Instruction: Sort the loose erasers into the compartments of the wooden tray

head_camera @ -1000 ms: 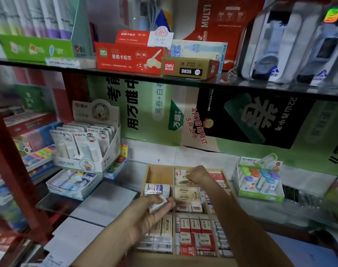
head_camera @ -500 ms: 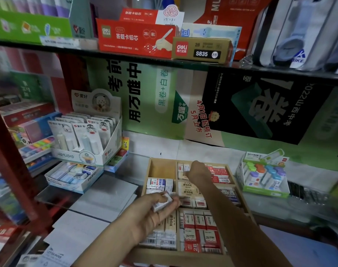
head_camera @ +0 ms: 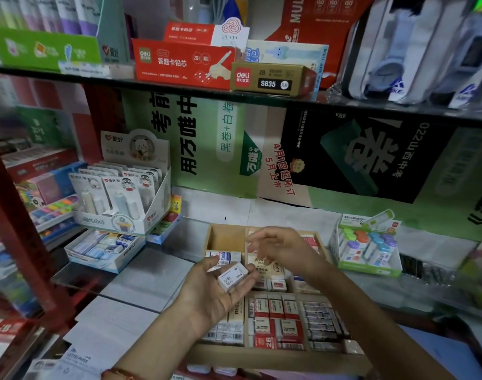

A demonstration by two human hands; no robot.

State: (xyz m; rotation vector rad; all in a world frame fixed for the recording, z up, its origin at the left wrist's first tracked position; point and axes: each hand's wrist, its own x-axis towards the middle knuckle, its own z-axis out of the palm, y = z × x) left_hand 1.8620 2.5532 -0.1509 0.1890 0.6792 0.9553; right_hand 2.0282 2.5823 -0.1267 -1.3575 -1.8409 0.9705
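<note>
From the head camera, your left hand lies palm up over the left side of the wooden tray. Its thumb and curled fingers hold a white eraser, which rests tilted on the fingertips. Your right hand hovers above the tray's back compartments, just beyond the eraser and not touching it. It is blurred, with its fingers loose, slightly bent and apart. Red-and-white packed erasers fill the near compartments.
</note>
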